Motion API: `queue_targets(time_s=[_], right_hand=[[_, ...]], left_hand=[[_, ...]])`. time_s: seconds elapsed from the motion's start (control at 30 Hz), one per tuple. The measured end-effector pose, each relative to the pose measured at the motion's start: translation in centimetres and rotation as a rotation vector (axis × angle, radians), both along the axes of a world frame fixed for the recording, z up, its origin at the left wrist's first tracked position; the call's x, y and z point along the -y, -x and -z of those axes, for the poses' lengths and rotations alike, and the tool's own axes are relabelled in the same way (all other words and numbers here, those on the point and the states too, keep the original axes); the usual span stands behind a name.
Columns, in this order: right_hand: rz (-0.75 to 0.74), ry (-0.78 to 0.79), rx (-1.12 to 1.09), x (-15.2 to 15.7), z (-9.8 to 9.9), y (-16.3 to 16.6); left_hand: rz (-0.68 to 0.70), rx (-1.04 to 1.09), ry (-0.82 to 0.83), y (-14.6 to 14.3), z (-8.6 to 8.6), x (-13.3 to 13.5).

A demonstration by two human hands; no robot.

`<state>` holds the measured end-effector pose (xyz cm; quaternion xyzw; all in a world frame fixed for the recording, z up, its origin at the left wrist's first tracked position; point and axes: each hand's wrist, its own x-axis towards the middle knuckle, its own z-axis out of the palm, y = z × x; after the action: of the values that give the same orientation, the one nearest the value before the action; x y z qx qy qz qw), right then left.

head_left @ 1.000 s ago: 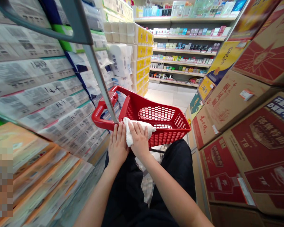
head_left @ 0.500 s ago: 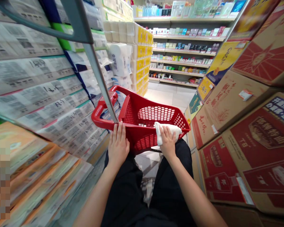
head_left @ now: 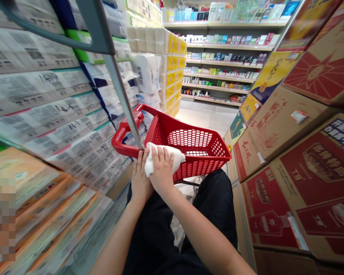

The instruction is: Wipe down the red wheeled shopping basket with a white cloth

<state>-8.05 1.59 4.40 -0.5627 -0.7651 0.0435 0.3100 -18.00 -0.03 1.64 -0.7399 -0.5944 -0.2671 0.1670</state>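
Note:
A red plastic shopping basket with perforated sides and a grey metal pull handle stands before my knees. My right hand presses a white cloth over the basket's near rim, close to the foot of the pull handle. The cloth drapes over the rim onto the near side. My left hand lies with fingers stretched out against the near side, just left of the cloth. The two hands touch or overlap slightly. Through the mesh, the visible inside of the basket shows no goods.
Packs of paper goods are stacked along the left, with orange-topped packages low in front. Red and brown cartons line the right. Shelves of small boxed goods stand at the back, past tiled floor.
My right hand has slid the white cloth leftwards along the near rim, from the far right end to beside my left hand. The left hand stays at its place.

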Motion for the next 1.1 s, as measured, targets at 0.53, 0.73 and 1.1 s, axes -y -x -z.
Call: queue_targets(time_s=[0.53,0.73,1.1], right_hand=[[-0.005,-0.04,0.062,-0.7,3.6,-4.7],[0.122,-0.011,0.165,-1.0,6.3,-11.2],[0.234,0.03,0.093,-0.7,5.3,-9.0]], left_hand=[[-0.01,0.04,-0.001,-0.4,-0.4,0.0],[-0.03,0.037,-0.008,-0.6,-0.4,0.0],[-0.026,0.067,-0.007,-0.7,-0.4,-0.1]])
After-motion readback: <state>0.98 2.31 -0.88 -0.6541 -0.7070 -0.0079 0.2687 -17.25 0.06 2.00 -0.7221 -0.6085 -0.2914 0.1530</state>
